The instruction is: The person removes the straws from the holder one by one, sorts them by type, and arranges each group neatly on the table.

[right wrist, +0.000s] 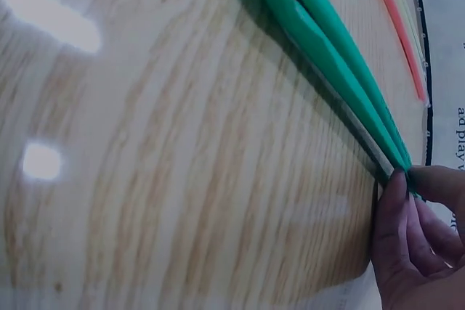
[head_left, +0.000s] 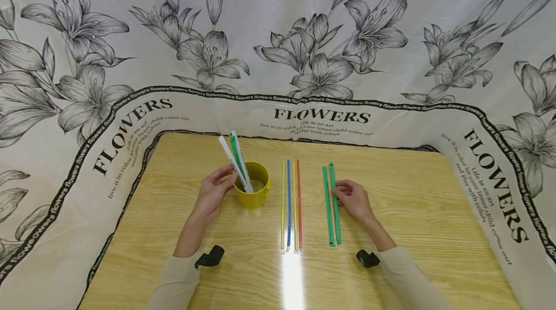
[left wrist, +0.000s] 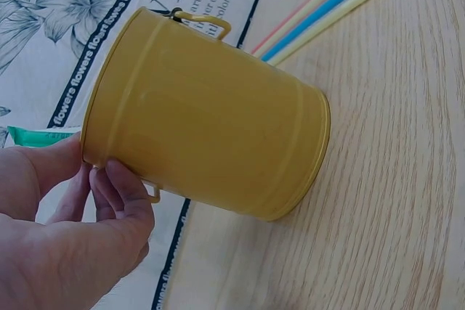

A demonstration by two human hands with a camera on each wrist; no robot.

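A small yellow bucket (head_left: 253,199) stands on the table at the left, holding two white wrapped straws (head_left: 230,153) and a green one (head_left: 236,148) that lean up past its rim. My left hand (head_left: 213,191) grips the bucket at its rim, its thumb at the edge and fingers beside a small side handle, as the left wrist view shows. Farther right, two green wrapped straws (head_left: 327,204) lie side by side. My right hand (head_left: 353,199) pinches the right-hand green straw (head_left: 335,211) between thumb and fingers; its fingertips partly cover it in the right wrist view.
Between bucket and green straws lie several thin straws side by side: yellow (head_left: 283,204), blue (head_left: 288,204) and red (head_left: 298,194). A flower-printed cloth (head_left: 321,124) borders the wooden table (head_left: 412,194) at the back and sides. Light glares off the tabletop near the front.
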